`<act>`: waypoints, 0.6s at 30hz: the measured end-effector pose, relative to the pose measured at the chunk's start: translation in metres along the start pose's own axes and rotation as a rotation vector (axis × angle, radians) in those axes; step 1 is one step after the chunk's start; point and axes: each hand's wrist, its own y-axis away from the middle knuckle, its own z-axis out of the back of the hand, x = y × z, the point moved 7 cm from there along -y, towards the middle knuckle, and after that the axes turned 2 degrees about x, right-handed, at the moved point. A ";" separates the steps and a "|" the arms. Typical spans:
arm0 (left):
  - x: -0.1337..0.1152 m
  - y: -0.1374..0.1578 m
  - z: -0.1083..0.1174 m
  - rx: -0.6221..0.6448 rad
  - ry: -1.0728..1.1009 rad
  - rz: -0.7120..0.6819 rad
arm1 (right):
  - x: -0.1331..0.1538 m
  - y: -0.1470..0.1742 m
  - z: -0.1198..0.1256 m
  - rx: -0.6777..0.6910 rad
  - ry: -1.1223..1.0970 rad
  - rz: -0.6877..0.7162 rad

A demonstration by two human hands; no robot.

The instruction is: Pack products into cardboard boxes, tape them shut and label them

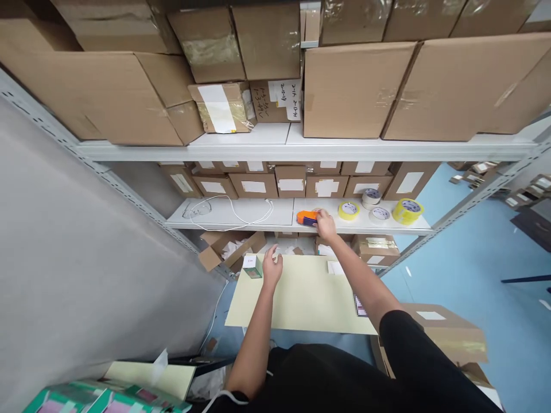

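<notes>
My right hand (326, 225) reaches to the middle shelf. Its fingers are closed on the near end of an orange and dark-blue hand tool (307, 218) whose exact kind I cannot make out; it is at the shelf's front edge. Above the pale yellow table (307, 298), my left hand (272, 267) is raised with curved, parted fingers and nothing in it. Just left of that hand, a small green and white box (252, 266) stands on the table. A roll of yellow tape (348, 210) lies right of my right hand.
White tape rolls (379, 214) and stacked yellow tape (407, 211) sit on the shelf (275, 213), with a white cable (245, 221) at left. Cardboard boxes (357, 92) fill the upper shelf. An opened carton (232, 249) is below. Green packages (107, 398) lie at lower left.
</notes>
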 end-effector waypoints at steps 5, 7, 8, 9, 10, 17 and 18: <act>-0.022 0.007 0.000 -0.052 -0.062 -0.063 | 0.021 0.069 -0.013 -0.024 0.015 0.122; -0.026 0.013 -0.002 -0.053 -0.079 -0.068 | 0.017 0.108 -0.032 0.002 0.050 0.132; -0.026 0.017 -0.004 -0.047 -0.082 -0.063 | 0.011 0.128 -0.044 0.018 0.062 0.123; -0.025 0.022 -0.006 -0.037 -0.084 -0.053 | 0.004 0.149 -0.057 0.039 0.064 0.108; -0.023 0.027 -0.009 -0.025 -0.086 -0.042 | -0.005 0.169 -0.071 0.065 0.060 0.085; 0.002 0.077 -0.024 0.077 -0.175 0.030 | -0.080 0.298 -0.149 0.197 0.058 -0.199; 0.007 0.083 -0.024 0.086 -0.190 0.038 | -0.089 0.313 -0.155 0.210 0.055 -0.229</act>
